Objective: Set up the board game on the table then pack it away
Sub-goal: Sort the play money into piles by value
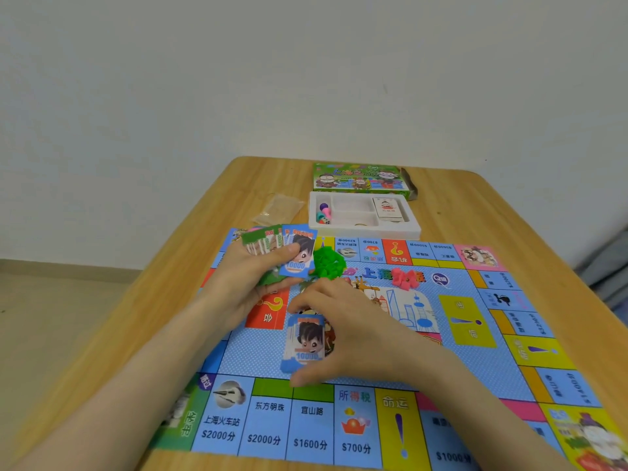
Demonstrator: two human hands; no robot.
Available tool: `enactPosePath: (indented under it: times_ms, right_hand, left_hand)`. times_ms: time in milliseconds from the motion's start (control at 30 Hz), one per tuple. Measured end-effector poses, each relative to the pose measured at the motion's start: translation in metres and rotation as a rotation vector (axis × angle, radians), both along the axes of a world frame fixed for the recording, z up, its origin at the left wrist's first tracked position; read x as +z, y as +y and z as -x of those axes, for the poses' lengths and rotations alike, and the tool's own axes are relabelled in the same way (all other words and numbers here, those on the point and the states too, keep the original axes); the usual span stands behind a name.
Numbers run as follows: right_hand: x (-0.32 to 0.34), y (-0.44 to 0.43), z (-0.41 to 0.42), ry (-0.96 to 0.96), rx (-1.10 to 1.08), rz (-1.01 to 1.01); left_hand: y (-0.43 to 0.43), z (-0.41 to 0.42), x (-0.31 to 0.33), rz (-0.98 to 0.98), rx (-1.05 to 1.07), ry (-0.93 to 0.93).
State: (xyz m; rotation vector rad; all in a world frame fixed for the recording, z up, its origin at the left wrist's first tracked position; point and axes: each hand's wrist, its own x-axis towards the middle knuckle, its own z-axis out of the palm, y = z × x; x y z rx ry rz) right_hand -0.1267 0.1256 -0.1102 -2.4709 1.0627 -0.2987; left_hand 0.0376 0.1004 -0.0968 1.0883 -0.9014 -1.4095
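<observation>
A plain domestic room is suggested by a wooden table (pixel 475 212) set near a bare white wall (pixel 306 79) and beige floor (pixel 51 317).

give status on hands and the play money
Left hand holds fan of play money. Right hand pinches one blue 10000 bill at game board centre. Green houses, pink pieces piled beyond, clear.

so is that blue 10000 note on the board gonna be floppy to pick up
Probably floppy and very light: the blue 10000 note looks like thin paper. Lying on the glossy printed board, it may slide rather than lift.
</observation>
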Motion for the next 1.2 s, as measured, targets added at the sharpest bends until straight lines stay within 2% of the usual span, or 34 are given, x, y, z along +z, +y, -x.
enactPosePath:
  times_ms: [67,233,567,667,800,900,1000,1200]
  right_hand:
    - [0.002,0.002,-0.001,0.053,0.031,0.047]
    - [0.005,0.005,-0.002,0.036,0.046,0.088]
    - [0.005,0.006,-0.002,-0.008,0.04,0.076]
    - [0.005,0.003,-0.001,-0.134,-0.069,0.027]
    - [0.006,-0.004,-0.001,-0.499,-0.366,-0.023]
    - [0.006,-0.009,0.001,-0.676,-0.512,-0.071]
    - [0.005,-0.011,0.003,-0.775,-0.541,-0.153]
    - [0.008,-0.013,0.005,-0.842,-0.537,-0.114]
  left_hand:
    - [0.0,0.0,0.0,-0.006,0.006,0.002]
    - [0.0,-0.001,-0.001,-0.017,0.009,-0.003]
    - [-0.001,0.0,-0.001,-0.025,-0.003,-0.01]
    - [-0.001,-0.001,-0.001,-0.019,-0.007,-0.002]
    - [0.0,-0.001,-0.001,-0.018,-0.033,0.004]
    - [0.002,0.001,0.0,-0.007,-0.118,-0.036]
    - [0.007,0.004,0.001,0.026,-0.241,-0.138]
    - [0.007,0.007,-0.001,0.01,-0.31,-0.138]
